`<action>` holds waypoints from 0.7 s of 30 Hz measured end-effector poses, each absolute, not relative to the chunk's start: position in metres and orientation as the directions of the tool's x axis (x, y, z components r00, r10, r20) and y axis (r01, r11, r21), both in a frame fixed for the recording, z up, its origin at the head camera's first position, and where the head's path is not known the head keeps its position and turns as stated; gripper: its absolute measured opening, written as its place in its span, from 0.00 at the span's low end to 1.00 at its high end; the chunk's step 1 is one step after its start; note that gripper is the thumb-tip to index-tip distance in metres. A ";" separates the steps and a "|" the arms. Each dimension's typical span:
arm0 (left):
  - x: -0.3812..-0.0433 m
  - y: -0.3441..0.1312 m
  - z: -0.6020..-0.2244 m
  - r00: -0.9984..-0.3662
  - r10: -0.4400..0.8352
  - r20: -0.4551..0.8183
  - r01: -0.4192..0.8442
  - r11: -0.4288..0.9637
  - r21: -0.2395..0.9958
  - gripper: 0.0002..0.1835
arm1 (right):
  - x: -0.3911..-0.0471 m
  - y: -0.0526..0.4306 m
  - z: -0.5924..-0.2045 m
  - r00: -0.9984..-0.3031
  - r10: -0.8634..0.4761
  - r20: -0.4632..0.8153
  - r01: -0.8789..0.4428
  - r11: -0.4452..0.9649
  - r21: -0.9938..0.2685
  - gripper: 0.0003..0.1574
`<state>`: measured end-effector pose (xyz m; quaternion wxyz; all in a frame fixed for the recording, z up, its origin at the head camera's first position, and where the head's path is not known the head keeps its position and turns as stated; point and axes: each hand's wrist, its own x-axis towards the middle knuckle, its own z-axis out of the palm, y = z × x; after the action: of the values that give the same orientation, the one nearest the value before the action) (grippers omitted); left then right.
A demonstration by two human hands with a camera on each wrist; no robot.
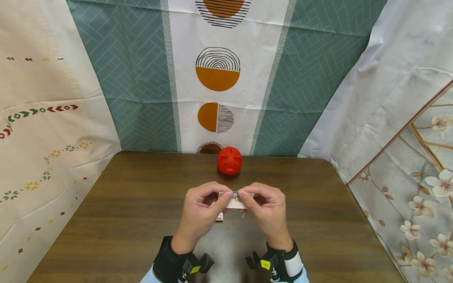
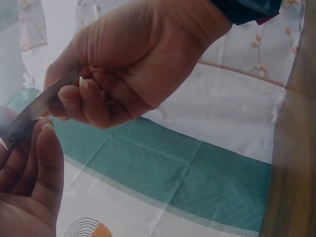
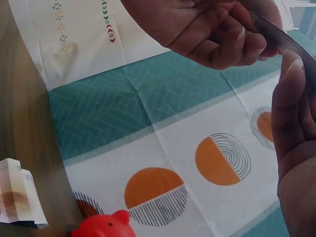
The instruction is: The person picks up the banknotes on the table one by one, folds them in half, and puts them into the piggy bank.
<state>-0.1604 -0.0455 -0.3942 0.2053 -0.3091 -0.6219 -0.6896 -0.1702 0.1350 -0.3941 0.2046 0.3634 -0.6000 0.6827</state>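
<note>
Both hands meet over the middle of the table and stretch a small pale banknote [image 1: 236, 203] between them. My left hand [image 1: 199, 214] pinches one end between thumb and fingers; my right hand [image 1: 267, 212] pinches the other end the same way. In the right wrist view the banknote [image 3: 284, 37] appears edge-on and slightly bowed, with dark print near one end. Beneath the left hand a small printed paper piece [image 1: 219, 217] peeks out, mostly hidden in the head view. A folded banknote [image 3: 19, 197] lies on the table in the right wrist view.
A red piggy bank [image 1: 229, 162] stands at the table's back edge, beyond the hands, with a slot on its top. The brown wooden table [image 1: 148, 196] reaches to patterned cloths [image 1: 141, 78] hanging behind and on both sides.
</note>
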 end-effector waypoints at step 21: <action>-0.163 -0.052 -0.396 -0.758 0.153 0.634 0.598 -0.226 0.769 0.10 | -0.168 0.139 -0.394 -0.751 -0.233 0.617 -0.557 -0.279 -0.783 0.13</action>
<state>-0.1626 -0.0517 -0.3960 0.1549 -0.3114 -0.6027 -0.7182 -0.1676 0.1386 -0.3936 0.1112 0.3346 -0.5902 0.7261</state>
